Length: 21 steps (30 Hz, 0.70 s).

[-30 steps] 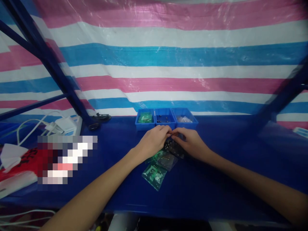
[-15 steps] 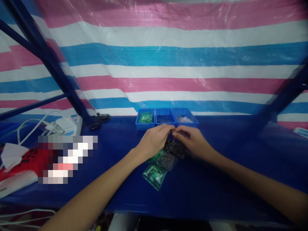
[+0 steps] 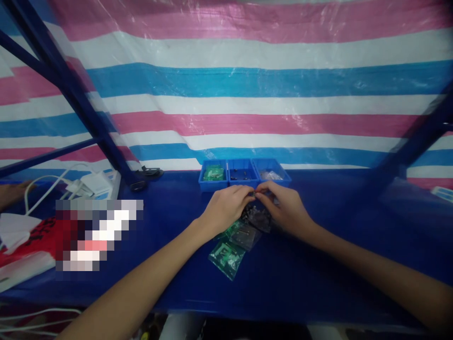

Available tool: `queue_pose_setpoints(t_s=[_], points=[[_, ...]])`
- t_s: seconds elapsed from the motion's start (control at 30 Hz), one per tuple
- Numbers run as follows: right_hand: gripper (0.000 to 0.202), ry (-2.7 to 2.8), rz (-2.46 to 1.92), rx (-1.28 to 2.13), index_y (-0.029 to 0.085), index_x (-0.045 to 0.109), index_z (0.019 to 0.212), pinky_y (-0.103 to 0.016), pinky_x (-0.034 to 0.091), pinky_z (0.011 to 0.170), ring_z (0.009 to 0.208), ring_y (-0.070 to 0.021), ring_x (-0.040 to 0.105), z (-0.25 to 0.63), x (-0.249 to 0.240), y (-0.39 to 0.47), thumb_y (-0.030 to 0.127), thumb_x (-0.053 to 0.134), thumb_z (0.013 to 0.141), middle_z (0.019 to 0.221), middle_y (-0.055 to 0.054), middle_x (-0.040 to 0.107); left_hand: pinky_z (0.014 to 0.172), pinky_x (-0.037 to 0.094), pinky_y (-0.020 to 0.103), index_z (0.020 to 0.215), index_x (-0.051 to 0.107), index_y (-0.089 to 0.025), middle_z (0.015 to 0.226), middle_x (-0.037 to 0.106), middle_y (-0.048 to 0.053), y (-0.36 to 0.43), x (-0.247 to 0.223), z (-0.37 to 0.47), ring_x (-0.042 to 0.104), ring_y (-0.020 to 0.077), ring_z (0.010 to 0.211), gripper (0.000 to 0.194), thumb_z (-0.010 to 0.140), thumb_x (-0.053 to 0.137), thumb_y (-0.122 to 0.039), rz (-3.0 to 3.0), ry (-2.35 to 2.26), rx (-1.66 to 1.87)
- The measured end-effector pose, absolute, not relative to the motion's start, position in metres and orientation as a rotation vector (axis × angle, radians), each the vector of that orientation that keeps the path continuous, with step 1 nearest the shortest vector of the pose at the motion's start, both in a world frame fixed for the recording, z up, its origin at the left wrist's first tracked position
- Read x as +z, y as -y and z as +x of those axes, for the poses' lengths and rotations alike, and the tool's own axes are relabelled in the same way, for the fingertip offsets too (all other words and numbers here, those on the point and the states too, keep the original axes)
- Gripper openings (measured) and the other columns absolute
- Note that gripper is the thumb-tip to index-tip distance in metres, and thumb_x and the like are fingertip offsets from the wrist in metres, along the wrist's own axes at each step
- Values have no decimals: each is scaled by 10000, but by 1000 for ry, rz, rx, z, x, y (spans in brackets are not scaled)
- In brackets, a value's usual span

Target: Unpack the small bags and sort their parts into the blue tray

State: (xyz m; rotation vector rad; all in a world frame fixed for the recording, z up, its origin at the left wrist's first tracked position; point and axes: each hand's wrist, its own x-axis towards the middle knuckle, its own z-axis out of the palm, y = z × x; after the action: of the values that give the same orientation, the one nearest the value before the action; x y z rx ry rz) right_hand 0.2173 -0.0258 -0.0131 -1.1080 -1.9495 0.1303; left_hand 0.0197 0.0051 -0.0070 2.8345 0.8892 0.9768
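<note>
My left hand (image 3: pixel 230 205) and my right hand (image 3: pixel 281 203) meet fingertip to fingertip above the blue table. Both are closed in a pinch around something small between them, too tiny to name. Under the fingers lie dark small parts (image 3: pixel 256 217), partly hidden by my hands. Closer to me is a clear bag with screw-like pieces (image 3: pixel 246 235). A green plastic bag (image 3: pixel 227 255) with small pieces inside lies nearest to me, and another green bag (image 3: pixel 232 229) is half covered by the clear one.
Behind my hands stand three blue bins: one with green bags (image 3: pixel 213 173), one with a few small dark parts (image 3: pixel 243 175), one with clear bags (image 3: pixel 272 175). At left are white chargers and cables (image 3: pixel 94 183), a red bag (image 3: pixel 46 236) and another person's hand (image 3: pixel 16 194).
My right hand has shifted slightly, its fingers still meeting the left ones. Another person's hand has come into view at the far left. The bags and bins stay put.
</note>
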Motion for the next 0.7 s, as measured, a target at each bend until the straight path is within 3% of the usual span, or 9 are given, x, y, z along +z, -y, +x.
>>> queue_pose_setpoints(t_s=[0.27, 0.57, 0.7], points=[[56, 2022, -1106, 41, 196, 607, 954, -246, 448, 606, 646, -136, 618, 219, -14, 24, 205, 554, 940, 803, -8, 685, 705, 508, 287, 1091, 591, -170, 1014, 701, 38, -3, -6, 20, 673, 182, 887, 259, 1044, 395, -333, 2880, -935, 917], [80, 2035, -1089, 56, 196, 615, 987, -249, 450, 621, 657, -133, 612, 217, -13, 27, 218, 545, 954, 816, -7, 679, 623, 457, 265, 909, 606, -157, 795, 664, 21, 0, -3, 21, 639, 155, 727, 388, 1058, 317, -370, 2920, -985, 917], [86, 2013, -1081, 158, 197, 609, 957, -255, 451, 616, 653, -136, 610, 216, -10, 28, 235, 533, 960, 797, -8, 676, 690, 510, 281, 1029, 609, -170, 885, 695, 30, 2, -1, 22, 671, 167, 793, 308, 1045, 368, -360, 2833, -1023, 997]])
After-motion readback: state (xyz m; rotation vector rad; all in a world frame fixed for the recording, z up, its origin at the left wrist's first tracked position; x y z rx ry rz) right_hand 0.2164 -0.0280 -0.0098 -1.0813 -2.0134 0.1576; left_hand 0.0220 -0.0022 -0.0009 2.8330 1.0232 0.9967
